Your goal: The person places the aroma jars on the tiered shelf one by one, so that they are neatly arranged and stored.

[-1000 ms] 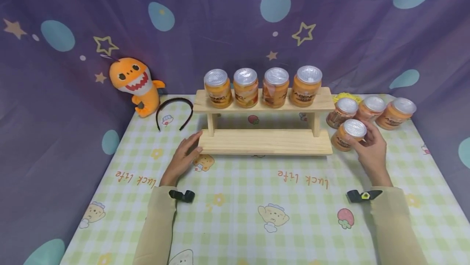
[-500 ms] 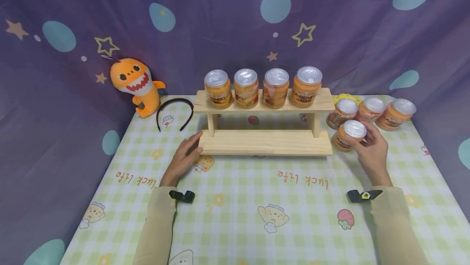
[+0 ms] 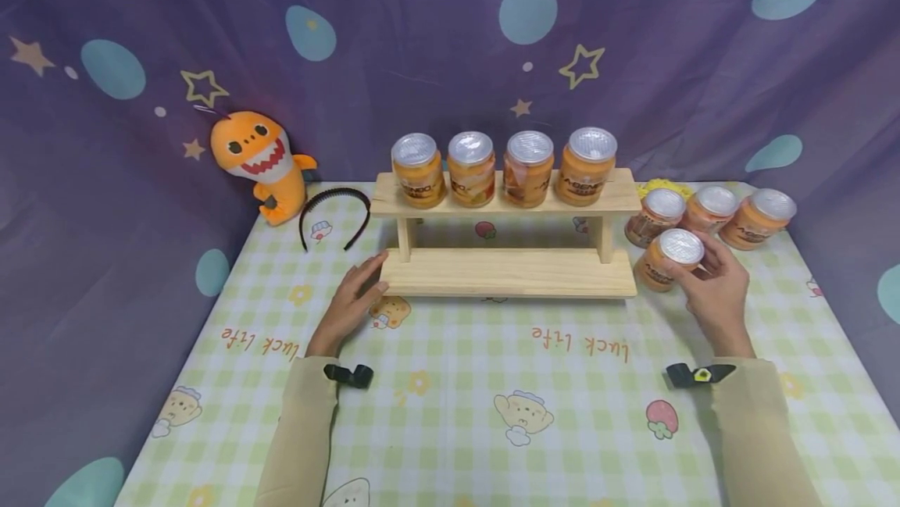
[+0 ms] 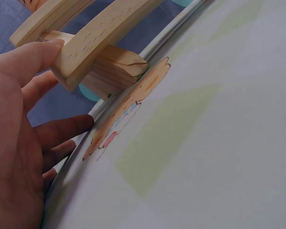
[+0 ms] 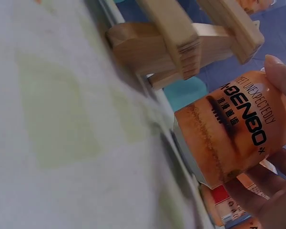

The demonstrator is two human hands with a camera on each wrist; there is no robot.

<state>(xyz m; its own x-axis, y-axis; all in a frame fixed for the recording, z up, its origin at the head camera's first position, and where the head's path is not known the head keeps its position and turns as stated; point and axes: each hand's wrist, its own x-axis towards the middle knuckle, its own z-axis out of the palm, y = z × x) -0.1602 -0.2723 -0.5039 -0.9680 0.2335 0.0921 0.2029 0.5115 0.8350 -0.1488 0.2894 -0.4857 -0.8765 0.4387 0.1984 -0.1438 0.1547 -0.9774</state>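
Note:
My right hand point(image 3: 719, 288) holds an orange jar point(image 3: 659, 269) with a silver lid, just right of the wooden two-tier rack point(image 3: 506, 269). Thumb on one side and fingers on the other, it grips the labelled jar point(image 5: 233, 129) in the right wrist view. Whether the jar's bottom touches the table, I cannot tell. My left hand point(image 3: 350, 300) touches the left end of the rack's lower board. In the left wrist view its thumb tip lies against the board's end point(image 4: 71, 67), with the other fingers extended. Several similar jars point(image 3: 472, 171) stand in a row on the upper board.
Behind the held jar, three more jars point(image 3: 710, 210) stand close together at the back right, a yellow item point(image 3: 664, 185) partly hidden behind them. An orange shark plush point(image 3: 256, 159) and a black headband point(image 3: 333, 193) are at the back left. A purple curtain point(image 3: 422, 77) encloses the checked tablecloth point(image 3: 492, 366).
The right hand and wrist have shifted slightly to the right, and the held jar has moved a touch the same way. The left hand and the rack stay put.

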